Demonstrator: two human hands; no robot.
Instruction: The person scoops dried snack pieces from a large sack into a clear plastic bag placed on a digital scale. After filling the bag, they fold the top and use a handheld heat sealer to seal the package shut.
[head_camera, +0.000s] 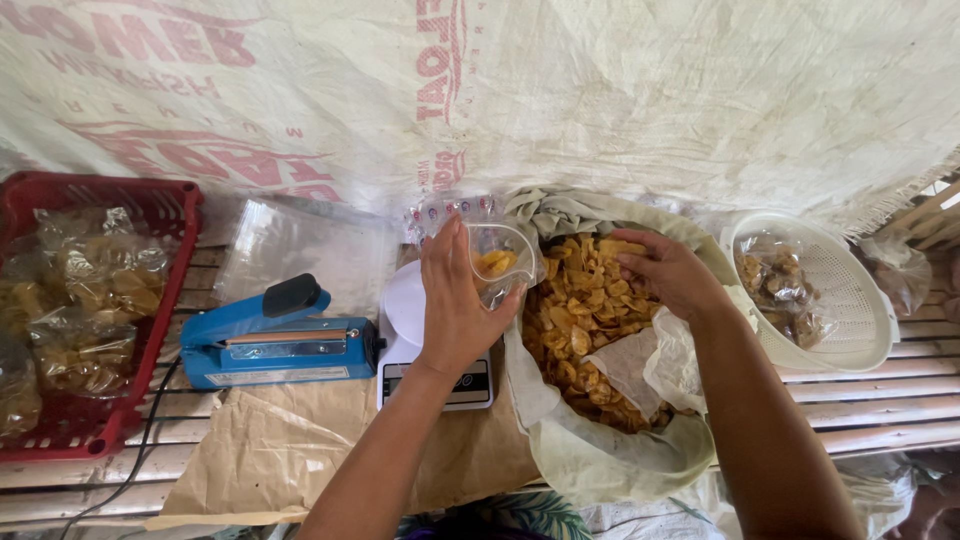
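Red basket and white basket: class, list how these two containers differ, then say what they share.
The red basket is rectangular and sits at the left edge; the white basket is round and sits on the right. The red basket holds several filled clear bags; the white basket holds only one or two. Both are perforated plastic, rest on the slatted table, and contain bagged brownish snacks.

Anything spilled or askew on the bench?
Nothing stands out. The chips stay inside the sack; the left hand holds a clear bag over the scale, and the right hand reaches among the chips.
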